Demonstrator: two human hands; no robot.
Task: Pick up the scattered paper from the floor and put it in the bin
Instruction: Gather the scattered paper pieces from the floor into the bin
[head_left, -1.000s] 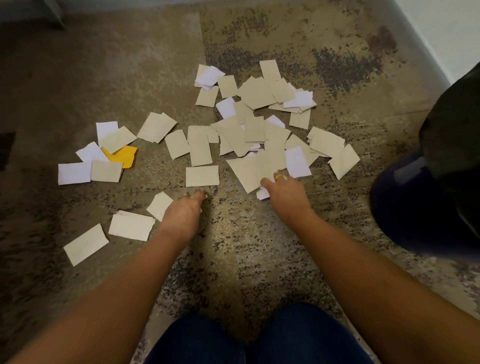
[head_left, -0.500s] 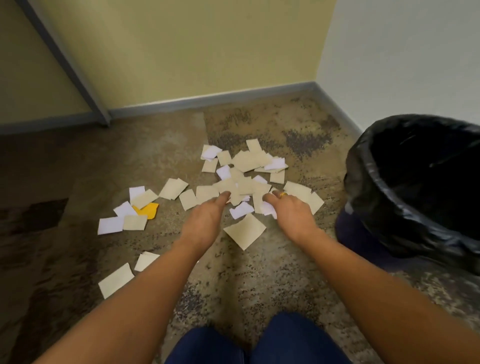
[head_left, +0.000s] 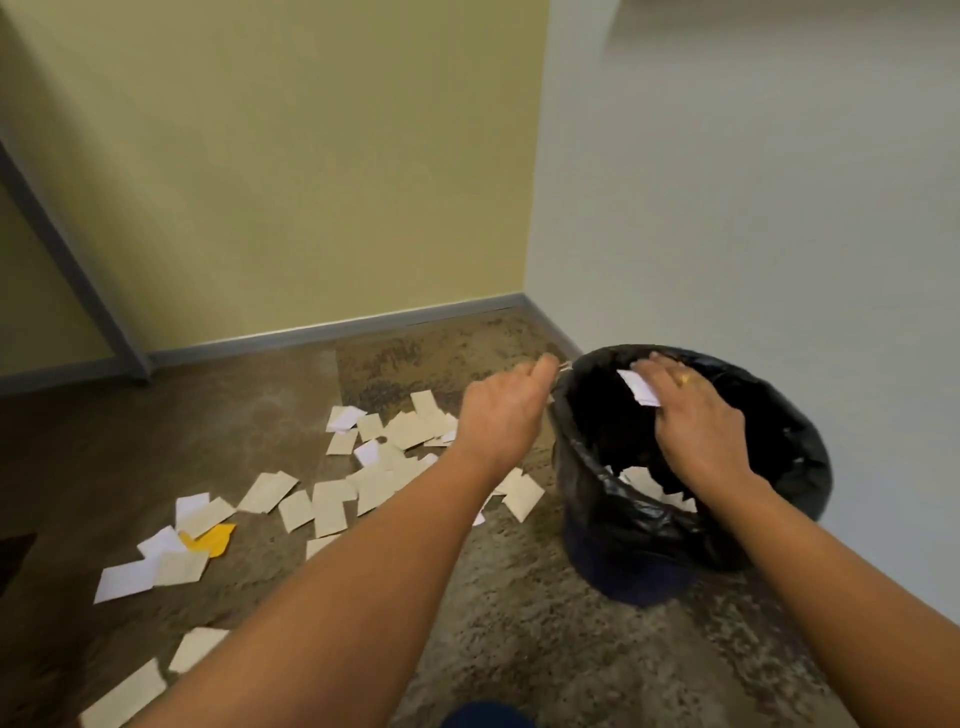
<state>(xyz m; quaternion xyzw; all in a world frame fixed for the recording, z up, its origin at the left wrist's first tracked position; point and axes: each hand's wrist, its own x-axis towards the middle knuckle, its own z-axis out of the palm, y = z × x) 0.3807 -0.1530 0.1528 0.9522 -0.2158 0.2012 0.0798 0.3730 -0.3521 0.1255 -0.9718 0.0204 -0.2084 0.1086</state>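
Observation:
Several beige and white paper pieces (head_left: 332, 506) lie scattered on the mottled carpet, with one yellow piece (head_left: 210, 540) among them at the left. A bin with a black liner (head_left: 589, 467) stands at the right, by the white wall. A few pieces of paper (head_left: 641, 478) lie inside it. My right hand (head_left: 693, 421) is over the bin's mouth and holds a white paper slip (head_left: 640, 388) under its fingers. My left hand (head_left: 506, 413) hovers just left of the rim with curled fingers, and a thin paper edge (head_left: 563, 367) shows at its fingertips.
The yellow wall and the white wall meet in a corner behind the bin, with a grey skirting (head_left: 332, 330) along the floor. A slanted grey bar (head_left: 67, 260) runs down the left wall. My blue-clad knee (head_left: 485, 716) shows at the bottom edge.
Both hands rose from the paper pile on the floor and swung right to the bin, carrying paper. The camera tilted up, so the walls and the whole bin now show.

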